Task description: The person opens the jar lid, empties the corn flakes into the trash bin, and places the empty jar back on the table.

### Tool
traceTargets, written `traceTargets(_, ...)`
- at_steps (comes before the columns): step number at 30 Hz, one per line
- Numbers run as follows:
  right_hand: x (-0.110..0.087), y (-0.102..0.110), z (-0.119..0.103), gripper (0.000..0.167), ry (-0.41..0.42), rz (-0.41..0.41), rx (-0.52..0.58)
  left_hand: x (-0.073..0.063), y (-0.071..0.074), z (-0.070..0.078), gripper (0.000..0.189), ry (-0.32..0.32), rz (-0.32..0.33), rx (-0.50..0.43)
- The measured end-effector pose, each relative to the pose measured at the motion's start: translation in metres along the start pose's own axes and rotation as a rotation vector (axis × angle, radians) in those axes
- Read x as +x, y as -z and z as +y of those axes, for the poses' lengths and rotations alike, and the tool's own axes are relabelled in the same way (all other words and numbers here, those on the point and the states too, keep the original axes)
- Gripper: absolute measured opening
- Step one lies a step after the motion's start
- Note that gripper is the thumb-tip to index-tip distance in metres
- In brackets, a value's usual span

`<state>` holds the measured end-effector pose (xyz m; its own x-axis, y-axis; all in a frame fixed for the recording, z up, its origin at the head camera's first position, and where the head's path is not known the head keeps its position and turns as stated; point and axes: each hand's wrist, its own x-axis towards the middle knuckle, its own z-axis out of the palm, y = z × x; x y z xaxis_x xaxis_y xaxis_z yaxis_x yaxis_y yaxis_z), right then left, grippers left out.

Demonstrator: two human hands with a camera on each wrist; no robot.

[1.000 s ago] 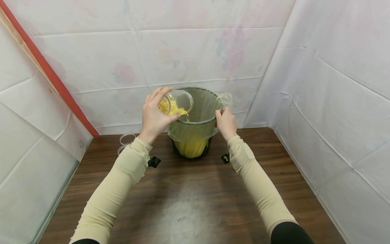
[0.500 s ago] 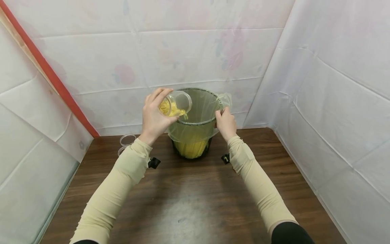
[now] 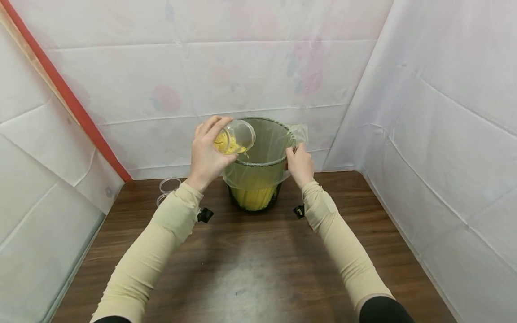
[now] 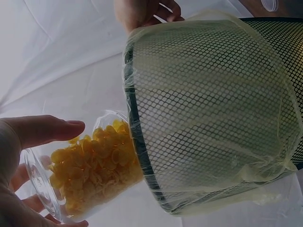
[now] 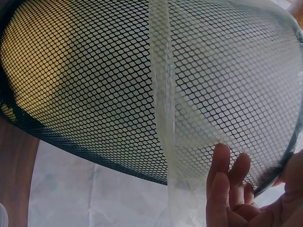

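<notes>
In the head view my left hand (image 3: 207,152) grips a clear plastic jar (image 3: 243,130) tilted on its side, its mouth over the left of a mesh waste bin (image 3: 252,199). Small yellow pieces (image 3: 231,144) lie along the jar's lower side, and some stand at its lip. The left wrist view shows these yellow pieces (image 4: 94,165) as rounded flakes, with my thumb above them. A thin translucent bag (image 3: 258,174) lines the bin and folds over its rim. My right hand (image 3: 300,165) holds the lined rim at the right; its curled fingers (image 5: 220,158) show in the right wrist view.
Clear round rings or lids (image 3: 170,178) lie on the brown wooden table (image 3: 250,269) behind my left forearm. White sheeting (image 3: 242,76) closes off the back and both sides. A red strip (image 3: 76,107) runs down the left corner. Yellow material shows through the bin's lower mesh.
The yellow pieces at the jar's lip have shifted, with small bits spilling over the edge into the bin. Both hands keep nearly the same position and grip.
</notes>
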<state>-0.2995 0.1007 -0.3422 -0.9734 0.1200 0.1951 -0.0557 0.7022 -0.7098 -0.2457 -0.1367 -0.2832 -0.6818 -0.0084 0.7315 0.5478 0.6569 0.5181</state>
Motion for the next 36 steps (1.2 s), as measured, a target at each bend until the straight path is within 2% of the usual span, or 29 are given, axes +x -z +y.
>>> traceTargets(9,0.001,0.001,0.0,0.026,-0.004,0.001,0.001,0.003,-0.002,-0.002,0.08,-0.019,0.0,0.014)
traceTargets(24,0.001,0.0,-0.001,0.026,0.006,0.006,-0.001,0.013,0.005,-0.002,0.093,0.104,-0.079,0.067)
traceTargets(36,0.001,0.0,0.0,0.026,0.007,0.005,0.004,0.012,0.006,-0.003,0.1,0.171,-0.075,0.034)
